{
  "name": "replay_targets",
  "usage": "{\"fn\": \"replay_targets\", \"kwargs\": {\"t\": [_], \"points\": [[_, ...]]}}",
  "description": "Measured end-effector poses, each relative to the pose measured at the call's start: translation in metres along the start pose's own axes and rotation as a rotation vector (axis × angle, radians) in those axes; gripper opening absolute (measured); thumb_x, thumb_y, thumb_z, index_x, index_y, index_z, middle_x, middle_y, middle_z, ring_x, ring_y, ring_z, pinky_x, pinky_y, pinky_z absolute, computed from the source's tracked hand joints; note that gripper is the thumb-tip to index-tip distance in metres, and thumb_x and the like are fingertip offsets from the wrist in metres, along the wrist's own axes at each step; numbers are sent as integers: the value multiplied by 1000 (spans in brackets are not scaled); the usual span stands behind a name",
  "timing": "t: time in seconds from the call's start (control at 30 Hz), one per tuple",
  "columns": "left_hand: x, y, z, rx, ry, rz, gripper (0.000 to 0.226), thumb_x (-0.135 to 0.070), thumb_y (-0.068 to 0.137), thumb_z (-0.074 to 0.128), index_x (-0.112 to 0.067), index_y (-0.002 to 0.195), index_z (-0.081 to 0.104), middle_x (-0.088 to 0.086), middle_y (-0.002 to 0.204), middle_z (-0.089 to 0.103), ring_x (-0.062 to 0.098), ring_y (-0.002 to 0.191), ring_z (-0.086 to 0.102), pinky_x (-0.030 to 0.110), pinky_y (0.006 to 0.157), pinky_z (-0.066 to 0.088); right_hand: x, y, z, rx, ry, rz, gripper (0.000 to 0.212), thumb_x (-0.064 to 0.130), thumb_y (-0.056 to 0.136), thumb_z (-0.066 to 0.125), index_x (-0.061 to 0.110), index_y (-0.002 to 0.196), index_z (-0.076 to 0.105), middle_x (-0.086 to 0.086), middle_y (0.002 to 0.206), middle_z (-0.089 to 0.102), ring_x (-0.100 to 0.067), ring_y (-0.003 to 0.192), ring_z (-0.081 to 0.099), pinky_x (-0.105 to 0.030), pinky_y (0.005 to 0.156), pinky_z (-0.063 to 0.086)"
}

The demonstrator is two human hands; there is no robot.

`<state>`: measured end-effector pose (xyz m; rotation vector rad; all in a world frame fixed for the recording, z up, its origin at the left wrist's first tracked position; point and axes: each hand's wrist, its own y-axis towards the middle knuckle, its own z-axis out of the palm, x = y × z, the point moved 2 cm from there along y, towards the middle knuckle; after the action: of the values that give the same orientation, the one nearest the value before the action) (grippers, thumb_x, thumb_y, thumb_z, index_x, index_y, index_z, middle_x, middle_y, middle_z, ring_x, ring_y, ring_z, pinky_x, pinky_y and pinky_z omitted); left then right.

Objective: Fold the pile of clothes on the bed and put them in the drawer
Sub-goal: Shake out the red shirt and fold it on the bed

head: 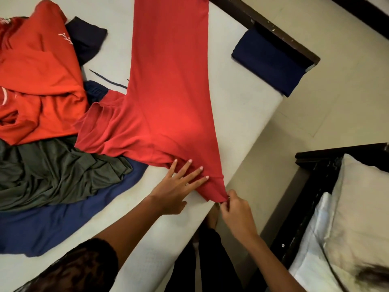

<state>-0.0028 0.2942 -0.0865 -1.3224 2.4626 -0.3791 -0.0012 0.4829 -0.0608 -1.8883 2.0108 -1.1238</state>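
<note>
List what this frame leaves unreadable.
Head view throughout.
The drawer: nowhere in frame.
The red garment: far end cut by the top edge.
The blue garment: mostly buried under the green garment, type unclear.
The right hand: fingers partly hidden behind the red corner it pinches.

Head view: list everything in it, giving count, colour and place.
red garment: one, red, spread down the bed's middle
orange heap: count unclear, orange-red, far left
dark navy cloth: two patches, at the heap's right edge
olive garment: one, olive green, near left
blue garment: one, blue, under the olive garment
folded garment: one, navy, bed's far right edge
cord: one, dark, beside the red garment
bed: one, white mattress, dark frame
pillows: two, cream and white, far right
left hand: flat on the red garment's near end
right hand: pinches the red garment's near corner
</note>
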Motion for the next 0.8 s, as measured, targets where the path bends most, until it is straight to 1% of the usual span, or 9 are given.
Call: {"fn": "replay_targets", "kwargs": {"t": [0.1, 0.27, 0.37, 0.43, 0.5, 0.57, 0.63, 0.73, 0.8], "points": [[-4, -2, 1, -46, 20, -46, 102, -35, 45, 87, -20, 138, 46, 10, 140, 48, 41, 127, 44, 59, 98, 34, 2, 12, 4, -21, -128, 21, 29, 10, 91, 49, 4, 120, 52, -15, 109, 63, -31, 99, 58, -35, 79, 44], [-7, -1, -2, -163, -23, -157, 103, -38, 57, 82, -13, 142, 30, 13, 147, 37, 39, 134, 34, 60, 103, 29, 1, 12, 2, -266, -319, -306, 88, 12, 57, 78, 1, 136, 40, -22, 138, 45, -37, 127, 44, -51, 97, 46], [-2, -6, 9, -62, -66, -237, 106, -50, 61, 76, -13, 145, 23, 13, 151, 29, 41, 137, 27, 63, 105, 27, 13, 15, 11, -257, -505, -595, 106, 26, 54, 80, 7, 144, 27, -18, 150, 29, -34, 140, 24, -50, 110, 27], [1, -8, 14, 10, -172, -235, 104, -49, 72, 68, -17, 149, 7, 11, 155, 8, 37, 140, 5, 62, 108, 22, 18, 21, 25, -183, -577, -607, 111, 32, 49, 85, 6, 142, 29, -17, 147, 36, -33, 137, 32, -48, 109, 29], [6, -6, 12, 63, -263, -253, 86, -34, 85, 54, -17, 150, -1, 5, 153, -10, 29, 141, -10, 53, 115, 10, 21, 24, 34, -143, -580, -532, 110, 32, 41, 89, 3, 136, 42, -19, 138, 48, -34, 127, 48, -48, 98, 42], [15, -9, -2, -54, -303, -263, 66, -19, 85, 42, -7, 147, 24, 11, 155, 14, 29, 143, 16, 47, 112, 26, 28, 24, 38, -132, -605, -492, 92, 35, 43, 85, 1, 125, 58, -21, 128, 57, -34, 118, 56, -53, 91, 45], [35, -16, -9, -269, -355, -354, 55, -14, 76, 36, -1, 125, 56, 18, 136, 50, 34, 124, 50, 45, 93, 48, 40, 24, 30, -217, -629, -513, 64, 44, 59, 64, 4, 109, 70, -19, 117, 64, -33, 108, 63, -58, 98, 38], [76, -37, -18, -560, -349, -640, 43, -12, 73, 39, -1, 107, 64, 17, 120, 61, 34, 109, 59, 37, 82, 46, 72, 37, 11, -355, -488, -599, 48, 41, 75, 43, 7, 89, 73, -14, 105, 70, -29, 99, 65, -54, 103, 24], [107, -51, -25, -662, -382, -844, 40, -15, 75, 39, -3, 104, 63, 17, 113, 62, 34, 103, 58, 39, 79, 40, 101, 51, 8, -366, -403, -693, 43, 34, 80, 41, 5, 93, 71, -16, 111, 67, -31, 105, 63, -49, 104, 34]]}}
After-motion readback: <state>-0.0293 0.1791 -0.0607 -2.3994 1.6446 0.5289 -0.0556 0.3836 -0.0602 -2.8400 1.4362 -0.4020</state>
